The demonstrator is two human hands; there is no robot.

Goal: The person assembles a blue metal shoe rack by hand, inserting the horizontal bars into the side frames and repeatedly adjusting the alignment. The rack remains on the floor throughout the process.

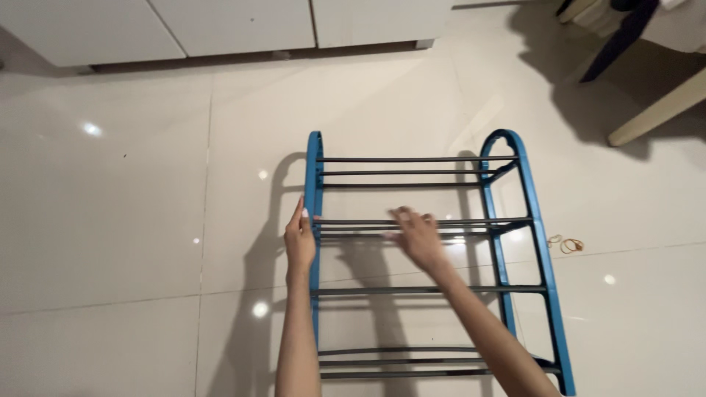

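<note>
A shoe rack with blue plastic side frames (540, 242) and dark metal rods (412, 159) lies flat on the white tiled floor, its rounded top ends pointing away from me. My left hand (299, 239) rests flat against the outer side of the left blue frame, near the second tier of rods. My right hand (415, 235) reaches over the middle of that second tier, fingers spread and touching the rods there. It is slightly blurred. Neither hand clearly grips anything.
White cabinets (220, 26) run along the far wall. A chair or table leg (654, 110) and dark fabric stand at the upper right, casting a shadow. Small rubber bands (568, 243) lie on the floor just right of the rack.
</note>
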